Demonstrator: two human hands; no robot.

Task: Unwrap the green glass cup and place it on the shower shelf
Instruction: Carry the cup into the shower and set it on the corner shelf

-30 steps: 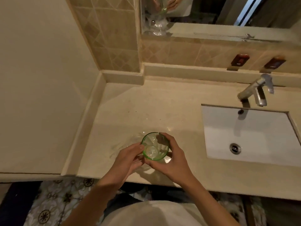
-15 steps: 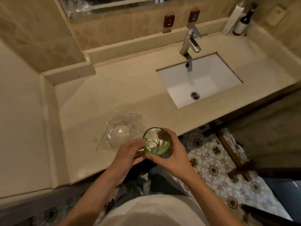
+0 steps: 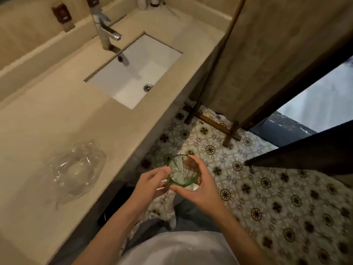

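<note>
The green glass cup [image 3: 183,171] is bare, held upright in front of my body over the patterned floor, just off the counter's edge. My right hand [image 3: 200,186] wraps its right side and base. My left hand [image 3: 150,183] touches its left side with thumb and fingertips. The clear plastic wrap [image 3: 76,170] lies crumpled on the beige counter [image 3: 57,115] to the left, apart from both hands. No shower shelf is in view.
A white sink [image 3: 133,77] with a chrome tap [image 3: 104,29] is set into the counter. Bottles [image 3: 148,2] stand at the far corner. A wooden-legged stand [image 3: 219,123] and a dark door edge [image 3: 305,157] sit to the right over the tiled floor [image 3: 267,197].
The view has swung right, away from the counter. The cup, held in both hands, has moved off the counter and over the floor. The wrap stays on the counter.
</note>
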